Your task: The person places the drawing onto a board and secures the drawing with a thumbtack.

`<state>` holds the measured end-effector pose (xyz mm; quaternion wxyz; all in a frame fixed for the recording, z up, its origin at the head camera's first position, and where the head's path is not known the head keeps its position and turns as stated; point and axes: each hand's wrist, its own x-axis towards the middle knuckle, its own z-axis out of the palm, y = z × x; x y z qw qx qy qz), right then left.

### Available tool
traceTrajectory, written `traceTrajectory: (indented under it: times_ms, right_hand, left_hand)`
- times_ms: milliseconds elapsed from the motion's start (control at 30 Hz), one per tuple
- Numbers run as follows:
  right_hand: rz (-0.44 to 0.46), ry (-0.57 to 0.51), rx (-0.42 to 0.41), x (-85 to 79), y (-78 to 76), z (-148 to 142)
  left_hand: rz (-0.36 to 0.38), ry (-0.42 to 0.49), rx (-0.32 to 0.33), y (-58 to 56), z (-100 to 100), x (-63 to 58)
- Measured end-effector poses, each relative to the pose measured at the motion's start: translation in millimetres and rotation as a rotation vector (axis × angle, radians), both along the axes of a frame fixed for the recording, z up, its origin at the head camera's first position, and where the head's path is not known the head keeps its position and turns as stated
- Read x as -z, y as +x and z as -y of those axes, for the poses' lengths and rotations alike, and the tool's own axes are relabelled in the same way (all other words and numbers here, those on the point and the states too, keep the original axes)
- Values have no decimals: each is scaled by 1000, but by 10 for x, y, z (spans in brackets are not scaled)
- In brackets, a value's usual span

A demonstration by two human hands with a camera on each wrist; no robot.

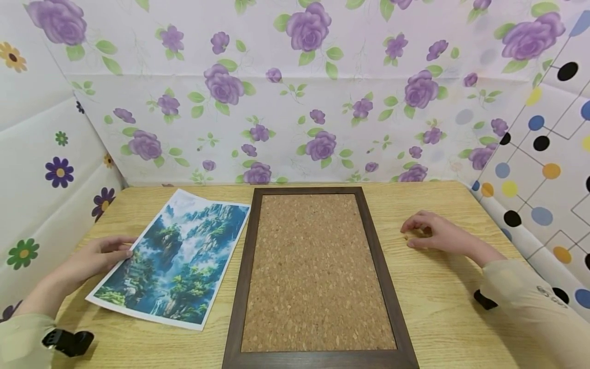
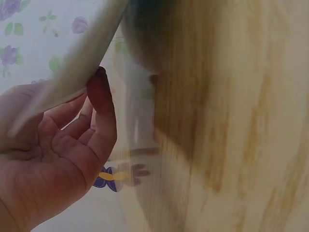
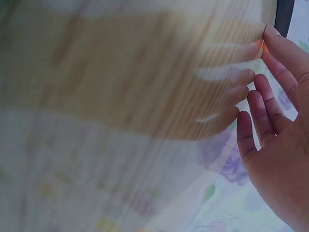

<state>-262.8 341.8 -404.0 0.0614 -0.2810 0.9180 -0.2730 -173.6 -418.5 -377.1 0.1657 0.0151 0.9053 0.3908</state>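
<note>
Your left hand (image 1: pixel 98 260) pinches the landscape print (image 1: pixel 177 261) by its edge; your right hand (image 1: pixel 435 234) touches the tabletop (image 1: pixel 442 312), its grip unclear.

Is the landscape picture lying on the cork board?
No, the left hand grips the landscape picture to the left of the cork board.

Bright, even light fills the head view, where the rectangular cork board in a dark brown frame (image 1: pixel 318 271) is sharp and soft shadows fall on the pale yellow wood-grain table (image 1: pixel 438 318) beneath both cream sleeves (image 1: pixel 516 287). Wide-angle stretching splays its sides. Both wrist views are dimmer: in the left, the white paper sheet (image 2: pixel 82 63) blurs close up; in the right, milky reflections veil the table, smeared leftward.
</note>
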Motion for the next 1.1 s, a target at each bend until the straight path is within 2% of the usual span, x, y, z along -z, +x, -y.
traceTrajectory:
  times_ms: [267,433,533,633,667,767,933,1100]
  right_hand:
    - [-16,5,2,-3,5,9]
    - [-18,5,2,3,-4,4]
    - [-17,7,5,10,-12,2]
    - [-11,10,10,15,-14,0]
    - [-9,10,11,14,-12,0]
    - [-3,3,11,7,-3,0]
    - [1,-1,8,-8,8,9]
    - [0,7,11,-16,10,22]
  left_hand:
    - [-51,71,6,-5,73,21]
    - [-58,168,-6,15,125,9]
    - [-43,213,-29,41,142,-32]
    - [-57,182,-54,68,144,-99]
    - [-56,198,-69,75,139,-125]
    - [-89,201,-104,100,109,-198]
    - [-152,260,-135,142,3,-306]
    - [-137,557,-165,151,-183,-390]
